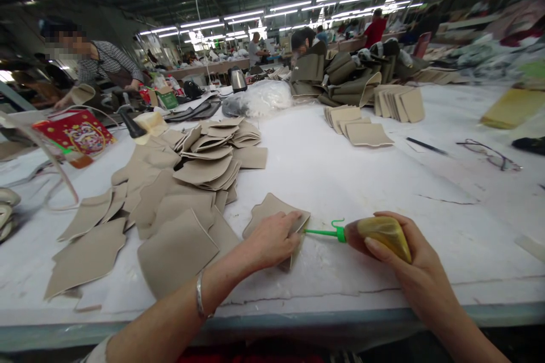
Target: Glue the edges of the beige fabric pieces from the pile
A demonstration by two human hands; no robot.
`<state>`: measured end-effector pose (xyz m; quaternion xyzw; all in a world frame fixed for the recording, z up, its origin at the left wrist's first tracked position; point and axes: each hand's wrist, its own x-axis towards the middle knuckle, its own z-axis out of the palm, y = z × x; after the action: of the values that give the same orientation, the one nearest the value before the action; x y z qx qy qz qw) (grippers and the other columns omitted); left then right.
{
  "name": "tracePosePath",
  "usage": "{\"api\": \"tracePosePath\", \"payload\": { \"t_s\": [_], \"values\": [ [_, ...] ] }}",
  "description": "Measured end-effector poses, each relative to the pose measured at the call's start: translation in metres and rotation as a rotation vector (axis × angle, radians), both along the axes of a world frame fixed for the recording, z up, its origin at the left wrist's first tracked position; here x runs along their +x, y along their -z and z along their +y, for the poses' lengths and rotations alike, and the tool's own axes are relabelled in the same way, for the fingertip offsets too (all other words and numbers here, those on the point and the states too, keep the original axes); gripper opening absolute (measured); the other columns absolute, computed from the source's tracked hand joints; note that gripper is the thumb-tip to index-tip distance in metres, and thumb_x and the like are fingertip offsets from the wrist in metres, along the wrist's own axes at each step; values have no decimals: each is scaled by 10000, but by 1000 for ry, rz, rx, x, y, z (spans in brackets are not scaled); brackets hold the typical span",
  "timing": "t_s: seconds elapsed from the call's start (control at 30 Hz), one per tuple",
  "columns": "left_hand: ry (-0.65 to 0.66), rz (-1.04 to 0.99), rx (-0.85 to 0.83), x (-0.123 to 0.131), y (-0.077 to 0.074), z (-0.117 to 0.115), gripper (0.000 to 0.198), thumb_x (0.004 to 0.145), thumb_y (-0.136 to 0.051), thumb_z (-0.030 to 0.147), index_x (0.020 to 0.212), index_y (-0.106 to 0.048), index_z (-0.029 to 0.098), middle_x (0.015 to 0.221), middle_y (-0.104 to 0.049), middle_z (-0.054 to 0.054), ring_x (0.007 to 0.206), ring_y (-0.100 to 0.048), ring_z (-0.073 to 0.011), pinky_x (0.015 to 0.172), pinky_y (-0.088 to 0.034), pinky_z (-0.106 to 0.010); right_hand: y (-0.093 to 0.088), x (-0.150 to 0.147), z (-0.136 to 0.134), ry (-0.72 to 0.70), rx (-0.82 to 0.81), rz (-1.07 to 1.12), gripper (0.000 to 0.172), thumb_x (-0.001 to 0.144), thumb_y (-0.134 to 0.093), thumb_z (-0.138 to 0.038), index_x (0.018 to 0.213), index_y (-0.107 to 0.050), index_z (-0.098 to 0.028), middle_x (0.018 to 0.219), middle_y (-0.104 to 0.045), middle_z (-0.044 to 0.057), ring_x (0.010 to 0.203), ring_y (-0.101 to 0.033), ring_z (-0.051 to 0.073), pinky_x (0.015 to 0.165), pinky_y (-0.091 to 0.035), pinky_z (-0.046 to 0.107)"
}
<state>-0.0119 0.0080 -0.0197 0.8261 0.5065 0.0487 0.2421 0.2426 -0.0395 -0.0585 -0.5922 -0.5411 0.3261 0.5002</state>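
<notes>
My right hand [419, 261] is wrapped round a squeeze bottle [378, 235] of yellow-brown liquid, tilted on its side. Its thin green nozzle points left, and the tip meets the right edge of a tan leather-like piece [266, 210]. On that piece rests my left hand [275, 238], fingers curled and pressing near the same edge; part of the piece is hidden under the palm. The piece looks layered or folded at its lower corner. Left of my left hand, a loose heap of similar tan pieces [179, 249] spreads across the white table [298, 170].
Further back lie small tan stacks [366, 133], dark olive pieces [340, 76] and a clear plastic bag [268, 96]. Eyeglasses [489, 153] and a black pen [426, 145] are at right. A red bag [76, 133] stands left, near a co-worker [106, 62].
</notes>
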Motion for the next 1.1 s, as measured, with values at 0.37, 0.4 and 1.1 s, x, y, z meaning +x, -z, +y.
{"api": "tracePosePath", "payload": {
  "t_s": [0.37, 0.4, 1.1],
  "values": [
    [-6, -23, -1, -1, 0, 1, 554, 830, -392, 220, 1376, -475, 176, 1248, -604, -95, 1109, -574, -275, 981, -428, -390, 1, -6, -6, -71, -54, -15, 476, 797, -697, -518, 1150, -507, -262, 980, -613, 6, 859, -587, 221, 727, -474, 277],
    [-6, -26, -3, -1, 1, 1, 557, 830, -395, 223, 1380, -471, 173, 1256, -600, -95, 1114, -571, -274, 988, -424, -389, 1, -7, -10, -106, -79, -9, 478, 804, -691, -519, 1160, -501, -262, 981, -616, 5, 860, -591, 221, 726, -477, 273],
    [-46, -8, -20, 1, -2, -3, 570, 833, -414, 259, 1395, -454, 173, 1220, -616, -85, 1065, -590, -262, 976, -440, -396, -4, -15, -30, -201, -132, -15, 482, 808, -675, -505, 1174, -489, -252, 980, -636, 20, 873, -621, 234, 718, -499, 263]
  ]
}}
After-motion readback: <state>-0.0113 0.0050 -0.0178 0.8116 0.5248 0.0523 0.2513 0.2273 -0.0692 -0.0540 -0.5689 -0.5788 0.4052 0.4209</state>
